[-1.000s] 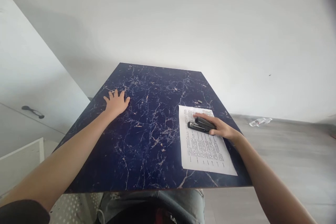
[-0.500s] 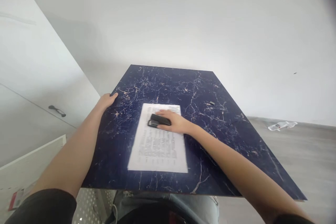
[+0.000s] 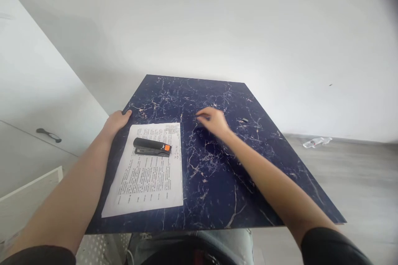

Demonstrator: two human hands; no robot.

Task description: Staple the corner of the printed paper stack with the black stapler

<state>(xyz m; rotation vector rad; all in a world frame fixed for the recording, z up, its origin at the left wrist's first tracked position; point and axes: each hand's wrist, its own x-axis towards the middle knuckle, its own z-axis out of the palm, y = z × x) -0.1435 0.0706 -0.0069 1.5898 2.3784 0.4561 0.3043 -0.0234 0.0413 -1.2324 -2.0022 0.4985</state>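
Observation:
A black stapler (image 3: 152, 147) with an orange square on one end lies across a printed sheet of paper (image 3: 146, 178) on the left part of the dark blue marbled table (image 3: 211, 207). My left hand (image 3: 118, 122) grips the table's left edge, thumb on top and fingers hidden below the edge. Over the middle of the tabletop is my right hand (image 3: 214, 121), slightly blurred. Its thumb and fingers are curved, with a gap between them and nothing visible inside. To its right a small dark piece (image 3: 245, 120) lies on the table.
A white cabinet (image 3: 27, 91) with a dark handle (image 3: 49, 135) stands at the left. The far table edge faces a white wall (image 3: 202, 25). A clear plastic item (image 3: 317, 142) lies on the grey floor at the right. Below left is a perforated white surface (image 3: 98, 248).
My right hand has let go of the stapler and moved right and away from me. Stapler and paper now lie further left, and the paper is turned slightly. My left hand keeps its hold.

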